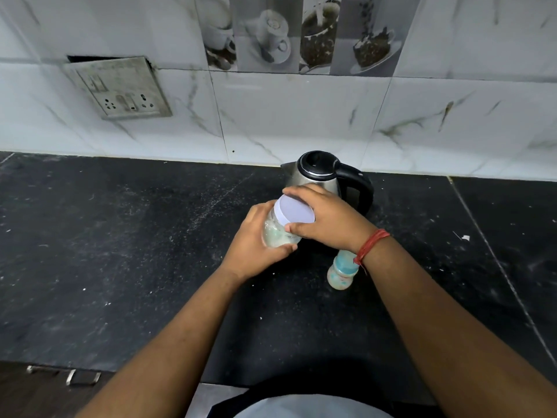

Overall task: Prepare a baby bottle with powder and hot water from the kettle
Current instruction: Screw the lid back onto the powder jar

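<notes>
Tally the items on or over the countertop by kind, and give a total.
Kettle: 1
Jar with white lid, held in left hand and right hand: 1
Baby bottle: 1
Total: 3

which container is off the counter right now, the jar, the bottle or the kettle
The clear jar with the white lid, held by both hands; the baby bottle and kettle stand on the counter.

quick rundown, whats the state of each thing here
jar: lid on, tilted, held in both hands
left hand: wrapped around jar body
right hand: gripping lid
kettle: lid closed, upright on counter
baby bottle: on counter, top hidden by wrist
</notes>
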`<state>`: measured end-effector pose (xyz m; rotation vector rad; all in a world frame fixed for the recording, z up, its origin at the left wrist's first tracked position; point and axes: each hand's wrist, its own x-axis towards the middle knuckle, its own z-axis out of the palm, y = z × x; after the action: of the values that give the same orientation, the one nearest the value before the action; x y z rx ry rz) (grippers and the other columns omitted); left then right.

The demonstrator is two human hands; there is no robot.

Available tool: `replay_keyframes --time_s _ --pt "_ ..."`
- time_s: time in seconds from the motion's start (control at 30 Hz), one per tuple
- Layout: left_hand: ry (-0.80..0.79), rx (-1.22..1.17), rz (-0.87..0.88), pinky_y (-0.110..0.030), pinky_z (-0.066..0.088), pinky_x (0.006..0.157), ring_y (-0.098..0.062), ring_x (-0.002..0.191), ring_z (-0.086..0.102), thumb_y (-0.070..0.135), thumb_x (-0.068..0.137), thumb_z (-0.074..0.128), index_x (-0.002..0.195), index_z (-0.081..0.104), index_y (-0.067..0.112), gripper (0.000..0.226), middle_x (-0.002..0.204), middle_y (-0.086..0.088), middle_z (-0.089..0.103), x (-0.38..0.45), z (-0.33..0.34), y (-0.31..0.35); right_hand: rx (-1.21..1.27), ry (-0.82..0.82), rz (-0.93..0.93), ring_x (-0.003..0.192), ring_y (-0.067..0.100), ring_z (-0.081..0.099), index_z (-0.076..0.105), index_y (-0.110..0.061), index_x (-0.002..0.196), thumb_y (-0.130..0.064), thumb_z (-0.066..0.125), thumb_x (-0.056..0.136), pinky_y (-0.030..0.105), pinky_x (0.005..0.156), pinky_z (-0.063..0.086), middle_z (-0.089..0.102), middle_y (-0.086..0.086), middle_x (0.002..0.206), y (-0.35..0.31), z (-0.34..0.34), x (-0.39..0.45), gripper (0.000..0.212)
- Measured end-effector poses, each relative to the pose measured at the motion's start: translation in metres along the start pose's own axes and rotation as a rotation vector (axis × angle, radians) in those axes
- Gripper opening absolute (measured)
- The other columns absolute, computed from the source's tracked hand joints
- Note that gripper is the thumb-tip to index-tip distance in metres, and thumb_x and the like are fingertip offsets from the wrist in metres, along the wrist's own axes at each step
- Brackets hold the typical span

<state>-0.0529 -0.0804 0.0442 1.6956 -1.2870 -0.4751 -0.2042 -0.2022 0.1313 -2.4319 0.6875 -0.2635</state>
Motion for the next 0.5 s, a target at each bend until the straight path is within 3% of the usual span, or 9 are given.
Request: replay_keyframes --time_s 0.17,0.33,0.5 --pt "-0.029 -0.004 0.009 -0.006 0.033 0.103 0.007 0.127 0.046 0.025 0.07 0.091 0.143 0.048 0.028 0.085 0.135 0.009 0.05 0.01 0.006 0.01 -0.054 -0.027 -0.039 0.132 0.011 0.045 0.046 -0.027 0.148 -0.037 0.077 0.084 0.027 0.11 0.037 0.046 -0.006 0.146 0.009 -0.008 -0.002 0.072" --pt "-0.085 -0.012 -0.012 -0.003 0.032 0.1 0.011 0.125 0.045 0.029 0.068 0.09 0.146 0.046 0.025 0.09 0.134 0.01 0.049 0.014 0.006 0.014 -0.05 -0.077 -0.062 0.133 0.012 0.044 0.045 -0.028 0.147 -0.033 0.076 0.084 0.032 0.111 0.039 0.045 -0.007 0.147 0.013 -0.015 -0.004 0.071" --pt "-0.094 0.011 -0.009 -0.002 0.034 0.098 0.009 0.123 0.046 0.022 0.071 0.092 0.146 0.047 0.025 0.087 0.132 0.01 0.049 0.016 0.001 0.021 -0.062 -0.09 -0.06 0.137 0.014 0.041 0.044 -0.026 0.148 -0.039 0.076 0.085 0.027 0.111 0.034 0.044 -0.005 0.149 0.012 -0.023 -0.002 0.071"
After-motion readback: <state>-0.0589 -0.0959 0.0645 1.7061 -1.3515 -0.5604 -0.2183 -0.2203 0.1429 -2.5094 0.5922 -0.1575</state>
